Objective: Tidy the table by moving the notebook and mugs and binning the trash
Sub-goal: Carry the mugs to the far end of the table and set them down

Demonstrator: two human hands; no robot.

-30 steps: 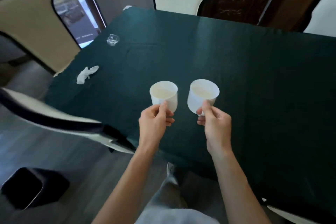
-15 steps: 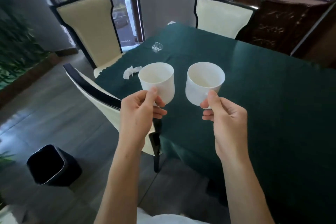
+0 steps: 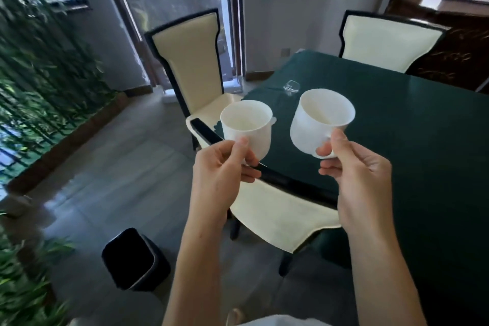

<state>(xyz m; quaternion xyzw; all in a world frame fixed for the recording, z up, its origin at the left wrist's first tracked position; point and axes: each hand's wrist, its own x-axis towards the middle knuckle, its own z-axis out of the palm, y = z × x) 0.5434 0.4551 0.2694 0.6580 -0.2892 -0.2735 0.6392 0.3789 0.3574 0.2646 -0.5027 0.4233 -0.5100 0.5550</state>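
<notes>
I hold two empty white mugs in the air in front of me. My left hand (image 3: pixel 222 169) grips the left mug (image 3: pixel 247 127) by its handle side, over the near chair's back. My right hand (image 3: pixel 357 174) pinches the handle of the right mug (image 3: pixel 321 119), which tilts slightly over the green table (image 3: pixel 423 127). A small clear plastic cup (image 3: pixel 291 86) lies on the table's far left corner. A bit of white crumpled tissue (image 3: pixel 273 121) peeks out behind the left mug. A black bin (image 3: pixel 135 259) stands on the floor at lower left. No notebook is in view.
A cream chair with black trim (image 3: pixel 277 209) is pushed against the table's near left side, right below my hands. Two more cream chairs (image 3: pixel 190 61) (image 3: pixel 383 42) stand at the far sides. A dark wooden sideboard (image 3: pixel 449 42) is at the back right. Plants line the left.
Both mugs have come up off the table and away from it. My view has swung left and upward, bringing the windows, the plants and the black bin further into view.
</notes>
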